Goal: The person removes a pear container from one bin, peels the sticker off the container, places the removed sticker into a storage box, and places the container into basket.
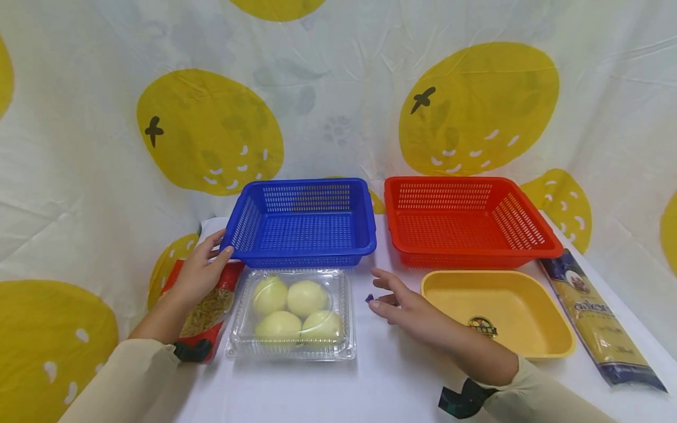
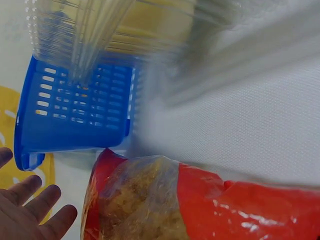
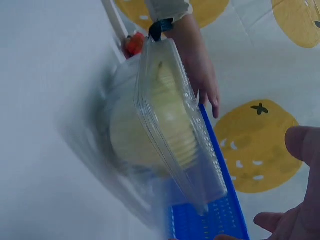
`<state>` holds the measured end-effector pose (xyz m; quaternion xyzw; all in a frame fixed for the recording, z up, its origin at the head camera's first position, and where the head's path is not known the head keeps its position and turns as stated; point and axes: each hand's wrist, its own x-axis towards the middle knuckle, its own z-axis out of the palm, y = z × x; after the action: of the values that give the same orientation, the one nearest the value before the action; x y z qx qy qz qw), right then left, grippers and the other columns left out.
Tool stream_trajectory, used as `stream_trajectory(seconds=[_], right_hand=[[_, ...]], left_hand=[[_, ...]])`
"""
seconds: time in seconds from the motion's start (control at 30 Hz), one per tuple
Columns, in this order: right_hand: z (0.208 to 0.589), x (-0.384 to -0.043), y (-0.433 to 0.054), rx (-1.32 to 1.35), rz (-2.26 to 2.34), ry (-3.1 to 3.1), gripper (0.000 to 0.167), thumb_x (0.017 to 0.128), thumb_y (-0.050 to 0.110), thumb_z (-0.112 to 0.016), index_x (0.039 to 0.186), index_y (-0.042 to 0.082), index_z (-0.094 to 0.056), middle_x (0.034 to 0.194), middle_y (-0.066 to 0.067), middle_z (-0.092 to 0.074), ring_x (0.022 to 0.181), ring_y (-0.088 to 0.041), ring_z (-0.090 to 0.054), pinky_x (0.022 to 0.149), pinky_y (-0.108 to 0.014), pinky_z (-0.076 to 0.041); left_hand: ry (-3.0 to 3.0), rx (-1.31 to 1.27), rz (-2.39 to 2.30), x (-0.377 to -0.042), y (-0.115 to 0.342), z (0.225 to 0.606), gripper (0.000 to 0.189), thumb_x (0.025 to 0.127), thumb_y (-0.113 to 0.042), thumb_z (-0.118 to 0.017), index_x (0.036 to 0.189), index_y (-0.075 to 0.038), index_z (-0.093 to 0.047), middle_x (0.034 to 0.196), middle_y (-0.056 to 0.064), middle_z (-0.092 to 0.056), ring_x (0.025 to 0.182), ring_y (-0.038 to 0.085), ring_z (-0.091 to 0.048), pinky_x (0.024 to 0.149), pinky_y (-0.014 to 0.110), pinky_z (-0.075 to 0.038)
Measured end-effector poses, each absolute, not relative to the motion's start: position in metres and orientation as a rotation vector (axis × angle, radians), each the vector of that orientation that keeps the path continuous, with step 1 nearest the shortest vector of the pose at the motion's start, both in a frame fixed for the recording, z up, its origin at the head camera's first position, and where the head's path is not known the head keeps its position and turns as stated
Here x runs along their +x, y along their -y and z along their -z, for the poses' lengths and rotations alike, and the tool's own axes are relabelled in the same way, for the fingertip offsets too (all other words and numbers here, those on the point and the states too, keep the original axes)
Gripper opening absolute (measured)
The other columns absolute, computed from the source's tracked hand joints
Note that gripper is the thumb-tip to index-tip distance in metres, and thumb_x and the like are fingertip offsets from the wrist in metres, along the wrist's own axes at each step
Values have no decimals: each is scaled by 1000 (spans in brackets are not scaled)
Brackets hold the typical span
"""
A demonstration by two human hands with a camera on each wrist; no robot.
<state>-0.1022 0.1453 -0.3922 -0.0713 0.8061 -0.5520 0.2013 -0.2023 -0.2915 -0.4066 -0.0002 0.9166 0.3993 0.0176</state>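
My left hand (image 1: pixel 200 270) is at the left rim of the blue basket (image 1: pixel 304 260), fingers loosely spread; whether they touch it I cannot tell. In the left wrist view its fingers (image 2: pixel 42 204) hold nothing. Below that hand lies a red bag of pasta (image 1: pixel 203 310), clear in the middle. Beside it stands a clear lidded box (image 1: pixel 243 338) of pale, round, onion-like produce (image 1: pixel 307 298). My right hand (image 1: pixel 415 311) hovers between this box and the yellow tub (image 1: pixel 529 305), fingers loosely bent. A tiny purple thing (image 1: pixel 369 298) shows by its fingertips, too small to identify.
Behind the yellow tub stands a red basket (image 1: pixel 471 259). A long gold and blue packet (image 1: pixel 603 329) lies at the right side of the white table (image 1: pixel 296 393). A curtain (image 1: pixel 338 88) with large yellow fruit prints hangs close behind the baskets.
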Motion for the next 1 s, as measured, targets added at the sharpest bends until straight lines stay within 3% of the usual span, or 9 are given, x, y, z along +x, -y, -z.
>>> stream_trajectory(seconds=[0.27,0.5,0.77,1.0], right_hand=[[414,-100,-113,-103,1634,-2232,76,105,39,-66,170,22,-29,165,-18,-42,137,-37,-54,98,-50,-60],[435,-104,-93,-90,1802,-2161,76,106,35,-65,170,19,-27,165,-20,-41,135,-37,-56,101,-57,-57],[440,-109,-78,-75,1810,-2205,79,104,34,-68,170,19,-28,165,-25,-39,142,-47,-49,110,-66,-47],[446,-116,-71,-87,1751,-2263,85,102,38,-69,171,20,-22,174,-16,-28,155,-49,-31,119,-74,-29]], left_hand=[[-2867,15,-1164,-209,292,413,70,115,-45,-43,173,-18,-16,171,25,-31,151,54,-35,117,75,-32],[-2842,-2,-1179,-211,289,416,73,114,-48,-43,174,-18,-14,171,25,-31,152,54,-33,116,75,-33],[-2814,-35,-1233,-211,286,417,73,114,-48,-44,174,-20,-11,170,26,-32,151,54,-34,114,73,-37],[-2764,-91,-1292,-209,282,418,72,115,-46,-42,174,-25,-6,172,24,-28,149,54,-38,114,71,-38]])
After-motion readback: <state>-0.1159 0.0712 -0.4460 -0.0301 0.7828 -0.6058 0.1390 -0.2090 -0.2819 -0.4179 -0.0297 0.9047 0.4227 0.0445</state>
